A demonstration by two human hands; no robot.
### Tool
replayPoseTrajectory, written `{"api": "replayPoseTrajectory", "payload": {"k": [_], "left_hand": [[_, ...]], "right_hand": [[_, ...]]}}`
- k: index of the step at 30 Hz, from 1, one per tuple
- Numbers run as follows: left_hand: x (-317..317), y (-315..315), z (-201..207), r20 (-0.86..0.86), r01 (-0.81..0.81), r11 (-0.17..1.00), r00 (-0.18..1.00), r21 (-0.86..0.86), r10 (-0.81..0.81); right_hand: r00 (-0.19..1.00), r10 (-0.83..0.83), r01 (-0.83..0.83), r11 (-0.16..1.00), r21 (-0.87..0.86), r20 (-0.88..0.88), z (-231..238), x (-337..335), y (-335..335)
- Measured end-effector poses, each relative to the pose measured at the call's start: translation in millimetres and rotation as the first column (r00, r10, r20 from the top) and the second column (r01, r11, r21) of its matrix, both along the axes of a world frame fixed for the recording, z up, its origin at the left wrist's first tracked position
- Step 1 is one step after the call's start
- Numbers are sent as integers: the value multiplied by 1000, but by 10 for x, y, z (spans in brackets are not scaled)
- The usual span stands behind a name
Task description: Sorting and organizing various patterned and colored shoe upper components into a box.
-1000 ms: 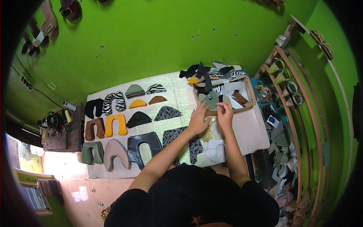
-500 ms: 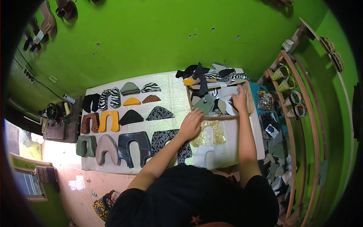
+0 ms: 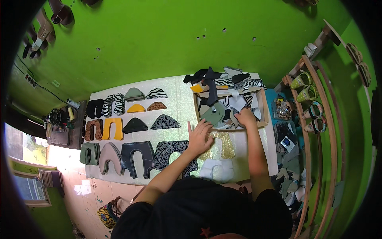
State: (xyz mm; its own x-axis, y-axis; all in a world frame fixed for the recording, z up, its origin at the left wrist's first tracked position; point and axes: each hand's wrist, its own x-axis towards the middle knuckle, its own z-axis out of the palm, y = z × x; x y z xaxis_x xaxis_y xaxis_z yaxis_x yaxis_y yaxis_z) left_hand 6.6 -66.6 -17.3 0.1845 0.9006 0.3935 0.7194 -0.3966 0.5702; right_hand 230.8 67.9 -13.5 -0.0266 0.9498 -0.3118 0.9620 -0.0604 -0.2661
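Observation:
A shallow wooden box (image 3: 260,104) full of cut scraps stands at the right of the table. My right hand (image 3: 246,118) is inside it, fingers curled down among the pieces; what they pinch, if anything, is hidden. Close by lies an olive-green scrap (image 3: 215,114), with grey, black and zebra-striped ones around it. Just outside the box's near left corner, my left hand (image 3: 200,138) rests with its fingers spread and holds nothing. Beside it are a glittery gold arch-shaped piece (image 3: 227,145) and a white arch-shaped stack (image 3: 217,169).
Rows of cut pieces, such as a yellow arch (image 3: 114,128) and a black arch stack (image 3: 137,159), cover the table's left. More scraps (image 3: 234,78) pile behind the box. A wooden rack with sandals (image 3: 307,94) stands at right, a small machine (image 3: 59,121) at left.
My right hand has come down and nearer within the box, its fingers curling into the scraps. My left hand has drawn slightly back from the box edge and spread its fingers.

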Motion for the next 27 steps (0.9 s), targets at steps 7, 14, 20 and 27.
{"api": "replayPoseTrajectory", "payload": {"k": [7,14,20,27], "left_hand": [[184,352,217,63,-10,1000,998,27,9],[256,742,167,18,-61,995,998,84,60],[121,731,94,-24,-86,996,996,-18,86],[233,791,119,-9,-76,996,997,-43,75]], "right_hand": [[991,-74,103,951,291,-111,473,-66,380],[993,50,10,868,497,-108,354,57,1250],[960,-256,202,913,353,111,276,156,1638],[893,-437,447,889,97,-112,-3,849,1953]]}}
